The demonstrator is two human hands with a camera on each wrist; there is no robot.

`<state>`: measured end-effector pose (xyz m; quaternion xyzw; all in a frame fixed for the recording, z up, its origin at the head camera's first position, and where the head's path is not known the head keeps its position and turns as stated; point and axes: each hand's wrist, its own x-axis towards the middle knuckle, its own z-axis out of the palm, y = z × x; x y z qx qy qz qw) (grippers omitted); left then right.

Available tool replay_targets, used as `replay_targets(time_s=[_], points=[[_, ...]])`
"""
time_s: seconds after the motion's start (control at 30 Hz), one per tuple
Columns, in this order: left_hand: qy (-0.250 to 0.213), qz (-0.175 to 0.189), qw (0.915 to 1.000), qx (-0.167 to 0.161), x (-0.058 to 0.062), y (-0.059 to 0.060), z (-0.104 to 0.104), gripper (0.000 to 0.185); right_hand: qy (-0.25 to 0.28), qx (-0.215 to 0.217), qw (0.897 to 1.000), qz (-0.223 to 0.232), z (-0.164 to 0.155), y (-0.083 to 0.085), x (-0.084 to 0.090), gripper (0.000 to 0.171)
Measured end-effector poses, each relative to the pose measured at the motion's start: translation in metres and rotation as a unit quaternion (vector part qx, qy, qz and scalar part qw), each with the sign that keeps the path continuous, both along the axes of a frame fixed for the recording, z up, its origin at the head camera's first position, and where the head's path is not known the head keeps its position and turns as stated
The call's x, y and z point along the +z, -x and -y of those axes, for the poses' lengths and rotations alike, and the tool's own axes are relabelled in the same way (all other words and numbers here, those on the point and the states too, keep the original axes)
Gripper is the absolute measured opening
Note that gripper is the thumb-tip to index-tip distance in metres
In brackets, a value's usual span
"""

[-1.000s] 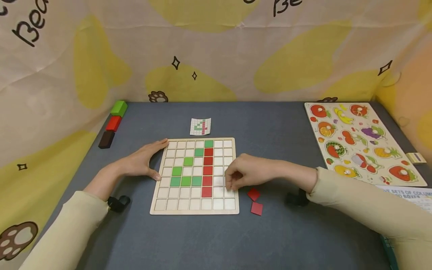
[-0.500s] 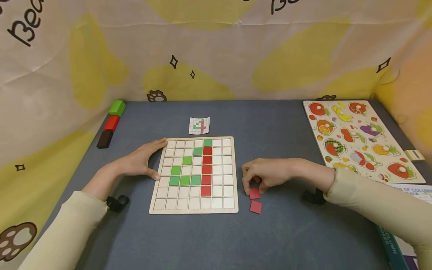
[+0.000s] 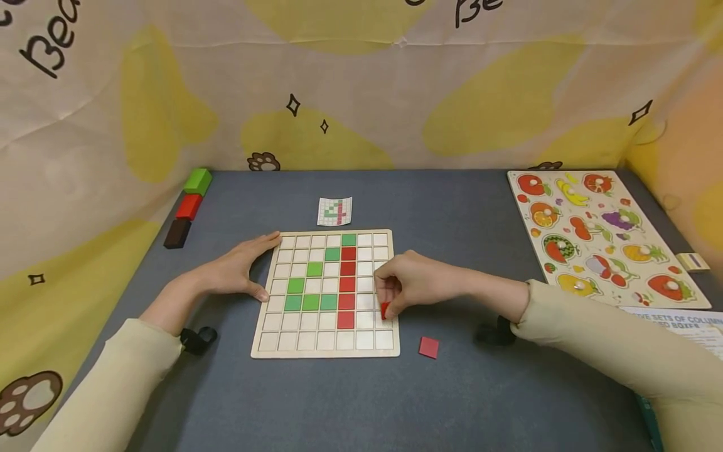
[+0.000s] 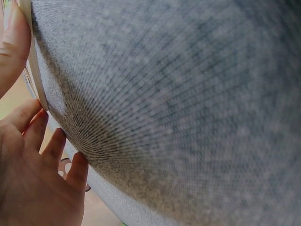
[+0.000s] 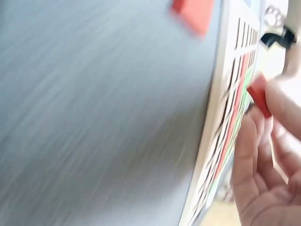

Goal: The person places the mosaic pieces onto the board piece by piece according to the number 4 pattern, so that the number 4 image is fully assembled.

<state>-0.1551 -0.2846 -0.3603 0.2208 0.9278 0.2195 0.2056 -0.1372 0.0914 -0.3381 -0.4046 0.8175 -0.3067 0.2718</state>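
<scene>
the grey table (image 3: 452, 389) fills your view, backed by a cream and yellow printed cloth (image 3: 361, 81). on it, far right, lies a fruit peg puzzle (image 3: 604, 242); in the middle lies the wooden grid board (image 3: 326, 344), with a diagonal and a row of green tiles (image 3: 310, 302) and a column of red tiles (image 3: 346, 285) already seated in its cells.

your left hand (image 3: 234, 270) lies flat against the board's left edge, fingers straight and relaxed, thumb at the rim, holding nothing (it only touches the frame, as the left wrist view shows too). your right hand (image 3: 415, 285) hangs over the board's right side, its thumb and fingertips pinching a small red square tile (image 3: 385, 310) by its edges, just above the cells two columns right of the red column.

that tile looks thin, stiff and light, probably smooth painted wood, so it may slip or tip in a loose pinch; a hold on two opposite edges should keep it level.

smaller things: green, red and brown blocks (image 3: 188, 206) in a line at the table's left rim, a pattern card (image 3: 335, 211) just beyond the board, and one spare red tile (image 3: 428, 347) lying flat on the table, near the board's lower right corner.
</scene>
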Motion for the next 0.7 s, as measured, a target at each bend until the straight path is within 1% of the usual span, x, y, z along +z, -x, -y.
replay_targets(time_s=[0.13, 0.17, 0.3, 0.4, 0.47, 0.53, 0.7], points=[[-0.002, 0.002, 1.0, -0.001, 0.0, 0.0, -0.001, 0.118, 0.026, -0.017, 0.999, 0.01, 0.028, -0.01, 0.001, 0.009], [-0.003, 0.002, 1.0, -0.001, 0.0, 0.0, -0.001, 0.118, 0.027, -0.018, 0.999, 0.009, 0.034, -0.013, 0.001, 0.009], [-0.006, 0.003, 1.0, -0.001, 0.001, 0.0, -0.001, 0.118, 0.016, -0.031, 0.999, -0.007, 0.052, -0.023, 0.0, 0.022], [-0.009, -0.001, 1.0, -0.004, 0.001, 0.0, -0.001, 0.118, 0.004, -0.049, 0.999, -0.008, 0.059, -0.029, -0.003, 0.021], [-0.011, -0.004, 0.9999, -0.007, 0.001, 0.0, -0.001, 0.118, 0.001, -0.053, 0.998, -0.015, 0.062, -0.032, -0.005, 0.019], [-0.014, -0.006, 0.9998, -0.01, 0.0, -0.001, 0.0, 0.118, 0.001, -0.053, 0.998, -0.021, 0.064, -0.034, -0.007, 0.017], [-0.012, -0.005, 0.9999, -0.008, -0.001, 0.0, 0.001, 0.118, -0.003, -0.04, 0.998, -0.056, 0.068, -0.039, -0.008, 0.015]])
